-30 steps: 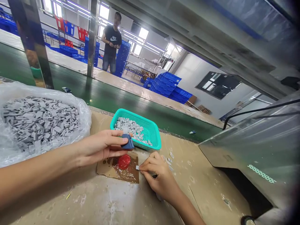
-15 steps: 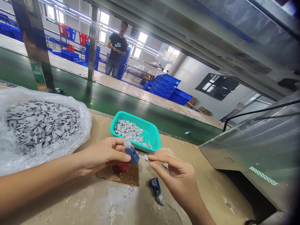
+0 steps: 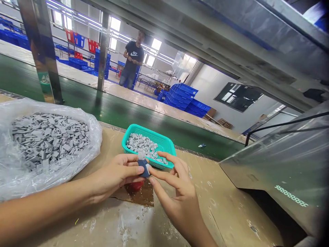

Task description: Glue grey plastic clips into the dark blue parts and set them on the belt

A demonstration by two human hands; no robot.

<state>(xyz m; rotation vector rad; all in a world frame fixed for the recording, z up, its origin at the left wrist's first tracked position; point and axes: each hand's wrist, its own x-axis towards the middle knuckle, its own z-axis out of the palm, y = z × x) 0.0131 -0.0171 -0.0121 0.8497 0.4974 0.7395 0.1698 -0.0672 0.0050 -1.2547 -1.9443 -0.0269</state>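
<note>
My left hand [image 3: 124,171] is closed on a dark blue plastic piece [image 3: 144,168] with a translucent tip [image 3: 141,154] pointing up. At its right side shows a small white part [image 3: 147,167], against the blue body. My right hand [image 3: 177,185] has its fingers spread; the index fingertip touches the white part, while the thumb stands a little apart below. Just behind both hands is a green basket [image 3: 168,144] with many small light grey parts [image 3: 140,142]. A red object [image 3: 137,186] lies partly hidden under my left hand on a brown sheet [image 3: 144,199].
A clear plastic bag [image 3: 95,128] full of grey parts [image 3: 51,137] lies at left. Beyond the table runs a green conveyor belt [image 3: 84,109] carrying a small part [image 3: 202,145]. A metal housing [image 3: 282,164] bounds the right. Across the belt stands a person [image 3: 132,60] near blue crates [image 3: 181,96].
My right hand has moved left, bringing the white part against the blue piece, and its fingers have spread. It now covers where a second dark blue piece lay. The belt's small part has shifted left.
</note>
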